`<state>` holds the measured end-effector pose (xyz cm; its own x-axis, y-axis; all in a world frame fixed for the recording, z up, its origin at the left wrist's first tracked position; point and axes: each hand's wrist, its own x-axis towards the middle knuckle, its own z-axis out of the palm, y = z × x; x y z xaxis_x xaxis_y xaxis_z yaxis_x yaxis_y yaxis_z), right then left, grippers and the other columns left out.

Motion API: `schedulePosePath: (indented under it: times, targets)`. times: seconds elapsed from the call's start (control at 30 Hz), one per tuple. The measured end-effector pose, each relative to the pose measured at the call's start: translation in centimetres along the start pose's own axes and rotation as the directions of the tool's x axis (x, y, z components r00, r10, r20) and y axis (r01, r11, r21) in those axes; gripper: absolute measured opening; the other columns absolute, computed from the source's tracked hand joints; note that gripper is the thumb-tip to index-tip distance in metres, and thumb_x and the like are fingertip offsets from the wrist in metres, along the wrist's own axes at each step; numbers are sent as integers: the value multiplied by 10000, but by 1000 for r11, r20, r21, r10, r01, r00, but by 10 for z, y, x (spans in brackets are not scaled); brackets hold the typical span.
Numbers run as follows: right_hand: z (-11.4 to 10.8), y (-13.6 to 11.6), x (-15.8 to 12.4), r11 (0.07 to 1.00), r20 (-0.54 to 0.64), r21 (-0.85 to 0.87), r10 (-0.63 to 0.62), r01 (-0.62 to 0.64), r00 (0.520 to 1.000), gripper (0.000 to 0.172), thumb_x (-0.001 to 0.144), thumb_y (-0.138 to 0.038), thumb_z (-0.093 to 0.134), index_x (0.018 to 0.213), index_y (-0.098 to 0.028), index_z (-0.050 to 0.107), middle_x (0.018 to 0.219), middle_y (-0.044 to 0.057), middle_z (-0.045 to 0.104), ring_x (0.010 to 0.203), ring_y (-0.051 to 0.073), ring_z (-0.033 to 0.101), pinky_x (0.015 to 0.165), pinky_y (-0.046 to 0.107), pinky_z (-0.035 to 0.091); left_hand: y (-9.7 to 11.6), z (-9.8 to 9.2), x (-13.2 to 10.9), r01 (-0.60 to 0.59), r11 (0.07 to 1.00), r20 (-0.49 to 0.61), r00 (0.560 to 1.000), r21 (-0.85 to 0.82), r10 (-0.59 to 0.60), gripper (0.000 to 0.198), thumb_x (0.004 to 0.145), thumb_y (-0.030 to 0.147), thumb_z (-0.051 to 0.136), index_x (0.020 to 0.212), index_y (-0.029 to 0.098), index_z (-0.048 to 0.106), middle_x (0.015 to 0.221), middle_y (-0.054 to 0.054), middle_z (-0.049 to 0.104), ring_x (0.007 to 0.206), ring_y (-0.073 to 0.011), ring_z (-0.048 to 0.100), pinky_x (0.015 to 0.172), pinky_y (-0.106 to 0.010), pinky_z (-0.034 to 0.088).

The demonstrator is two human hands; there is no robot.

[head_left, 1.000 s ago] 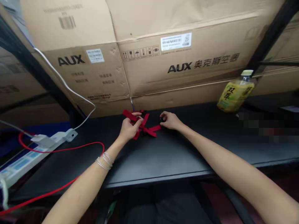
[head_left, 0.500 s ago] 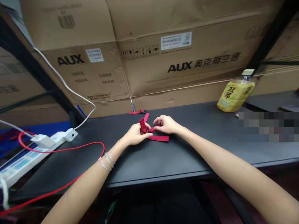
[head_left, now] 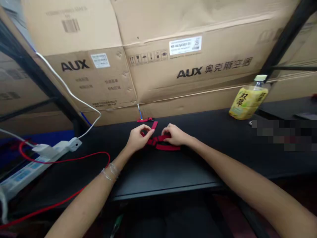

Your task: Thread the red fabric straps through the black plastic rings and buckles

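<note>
Black table [head_left: 223, 155] under stacked cardboard boxes [head_left: 188, 66], both hands on a red strap [head_left: 168, 147]
At the far middle of the table the left hand [head_left: 136, 138] pinches the strap, grip narrow between thumb and fingertips; the right hand [head_left: 174, 135] just beside it closes its grip over the folded part, the tail flat on the near side. A second red piece [head_left: 146, 119] lies by the boxes; a yellow bottle [head_left: 246, 102] stands far right, a power strip [head_left: 49, 150] and red cable [head_left: 74, 161] left

Black desk [head_left: 173, 172]: red strap [head_left: 168, 147] mid, 2nd strap pc [head_left: 146, 119] at back, bottle [head_left: 247, 100] R, red cable [head_left: 99, 153] L.
</note>
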<state>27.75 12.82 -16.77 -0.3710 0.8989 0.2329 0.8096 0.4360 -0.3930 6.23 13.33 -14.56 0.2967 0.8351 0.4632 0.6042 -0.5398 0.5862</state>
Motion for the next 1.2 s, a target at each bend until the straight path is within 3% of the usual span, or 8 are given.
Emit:
schedulePosePath:
  times: [0.13,0.33,0.47,0.57,0.73,0.87,1.0,1.2]
  targets:
    - [-1,0,1,1000,-124,8,1,0,992,89,746,-197,688,834,-188,685,988,93,573,961,227,525,871,368,409,-3,-1,1,24,998,-9,1000,50,-23,307,811,454,590,769,169,693,718,-9,694,545,-110,529,569,-237,389]
    - [0,0,2,959,-261,255,-55,124,964,75,767,-116,592,802,-166,636,789,21,662,732,146,591,729,276,444,-4,1,0,1,997,123,992,77,-11,294,806,439,592,772,166,695,677,-10,683,546,-122,540,583,-245,405]
    - [-7,-8,0,942,-489,198,-144,270,860,97,762,-92,594,781,-176,639,811,25,681,781,163,596,766,300,439,-9,3,-1,4,998,197,980,57,-15,209,761,376,654,830,180,682,785,-16,707,679,-154,616,669,-261,443]
    - [-12,-14,-2,922,-578,135,-224,362,785,93,790,-100,593,782,-182,637,814,31,662,803,171,578,779,315,436,-14,5,0,-4,999,235,972,40,-5,203,714,323,710,856,184,665,851,-24,702,793,-176,639,767,-289,461]
    - [-12,-18,-2,880,-622,205,-220,428,751,148,851,-104,528,853,-187,651,861,46,621,826,156,587,765,289,471,-19,4,3,-46,987,97,995,157,31,284,655,399,767,811,188,658,906,-56,670,872,-221,607,821,-355,464]
    - [-10,-19,-4,854,-604,228,-253,468,756,227,827,-37,480,851,-177,658,877,47,588,797,137,580,725,262,479,-17,2,5,-47,999,6,999,26,47,475,582,498,801,883,176,624,873,-43,661,792,-188,592,744,-314,477]
    - [-8,-28,-7,803,-546,241,-352,545,760,250,820,-21,461,850,-177,654,897,51,583,837,141,581,759,274,486,-12,3,3,-28,993,52,998,-113,34,495,564,498,810,891,167,638,779,-11,635,679,-141,551,646,-261,454]
    - [-8,-43,-14,735,-514,298,-414,609,751,245,806,-24,470,879,-181,643,924,61,626,889,155,596,806,302,501,-5,3,-1,-19,971,240,968,-239,78,524,592,463,799,993,153,666,760,-3,631,652,-123,527,633,-248,444]
